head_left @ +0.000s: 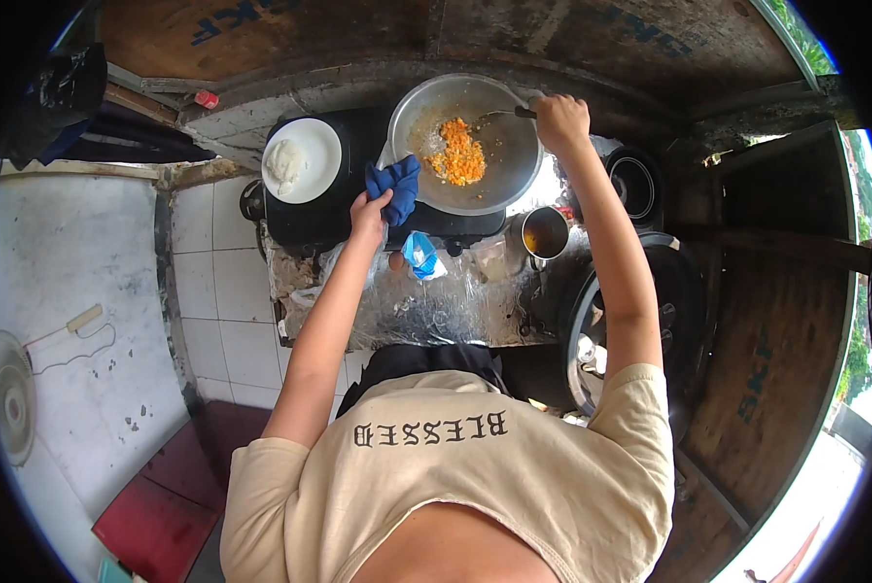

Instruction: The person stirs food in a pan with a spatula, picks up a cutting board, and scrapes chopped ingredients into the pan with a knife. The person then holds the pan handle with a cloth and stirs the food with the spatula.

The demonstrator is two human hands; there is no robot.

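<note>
Head view, looking down at the counter (455,316). Our left hand (369,216) is closed around a bunched blue cloth (393,189), which it holds against the near-left edge of a wide metal pan (516,160). Our right hand (560,121) is closed around the dark handle of a utensil (499,114), which reaches over the pan's right rim. The utensil's far end lies inside, beside a heap of chopped orange food (455,154); we note this heap near the middle of the pan, with small bits scattered around it. The pan sits over the right part of a black stove (360,131). On the stove's left part we see a white plate (324,160) bearing a white mound (285,165). Nearer to us lie a blue-and-white packet (419,253) and, just left of it, a small brown rounded object (396,260). A metal cup (545,233) with orange-yellow contents stands to the right, below the pan.
</note>
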